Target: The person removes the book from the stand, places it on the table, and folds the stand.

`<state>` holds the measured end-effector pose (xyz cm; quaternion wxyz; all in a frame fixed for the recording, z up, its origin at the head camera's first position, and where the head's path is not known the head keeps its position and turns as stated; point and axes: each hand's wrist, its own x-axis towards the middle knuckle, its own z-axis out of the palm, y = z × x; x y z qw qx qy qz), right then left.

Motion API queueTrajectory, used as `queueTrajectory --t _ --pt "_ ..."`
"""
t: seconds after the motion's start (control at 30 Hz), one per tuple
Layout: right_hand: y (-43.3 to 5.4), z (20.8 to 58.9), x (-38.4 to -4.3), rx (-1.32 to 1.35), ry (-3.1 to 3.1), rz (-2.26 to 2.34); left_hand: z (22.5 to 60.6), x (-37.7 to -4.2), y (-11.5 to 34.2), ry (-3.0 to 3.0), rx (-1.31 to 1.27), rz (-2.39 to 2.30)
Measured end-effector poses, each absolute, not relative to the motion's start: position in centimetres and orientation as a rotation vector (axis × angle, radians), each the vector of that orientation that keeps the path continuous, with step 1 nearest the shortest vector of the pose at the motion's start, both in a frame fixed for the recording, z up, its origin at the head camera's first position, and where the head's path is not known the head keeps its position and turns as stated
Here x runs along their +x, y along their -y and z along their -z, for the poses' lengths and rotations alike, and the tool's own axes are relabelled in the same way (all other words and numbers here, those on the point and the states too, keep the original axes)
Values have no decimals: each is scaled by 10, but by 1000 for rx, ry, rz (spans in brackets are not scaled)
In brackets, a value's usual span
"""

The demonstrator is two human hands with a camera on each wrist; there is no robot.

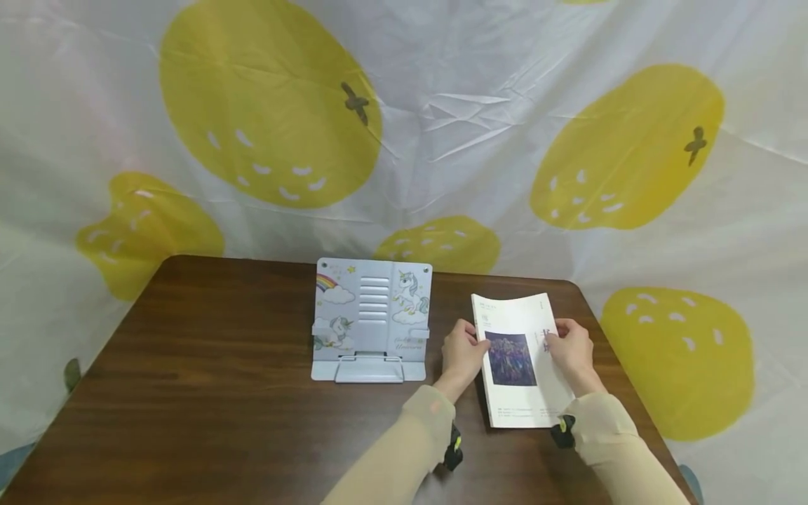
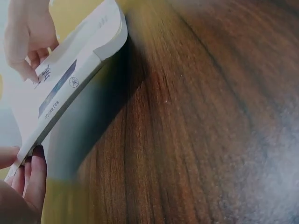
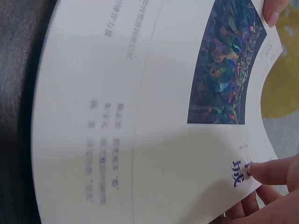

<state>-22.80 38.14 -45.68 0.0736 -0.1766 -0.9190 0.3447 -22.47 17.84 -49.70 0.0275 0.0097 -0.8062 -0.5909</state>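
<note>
A white paperback book [image 1: 514, 315] with a dark colourful picture on its cover is held between both hands at the right of the table. My left hand [image 1: 462, 353] pinches its spine edge, thumb on the cover and fingers underneath. At the opposite edge my right hand [image 1: 571, 351] grips it the same way, its thumb beside the printed title. In the left wrist view the book [image 2: 70, 70] is tilted, with a shadow on the wood below it. The right wrist view shows the cover [image 3: 159, 140] bowed between the hands.
Left of the book stands a white unicorn-print book stand [image 1: 372, 308] with a wire page holder [image 1: 369, 369] at its foot. Both are on a dark brown wooden table [image 1: 221, 365]. Behind the table hangs a white cloth [image 1: 454, 140] printed with yellow fruit.
</note>
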Motion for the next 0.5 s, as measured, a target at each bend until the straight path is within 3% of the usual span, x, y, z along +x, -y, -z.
queueTrajectory --t 0.5 --pt "-403 469 -236 -538 2935 -1044 505 -229 -180 2626 -11 1935"
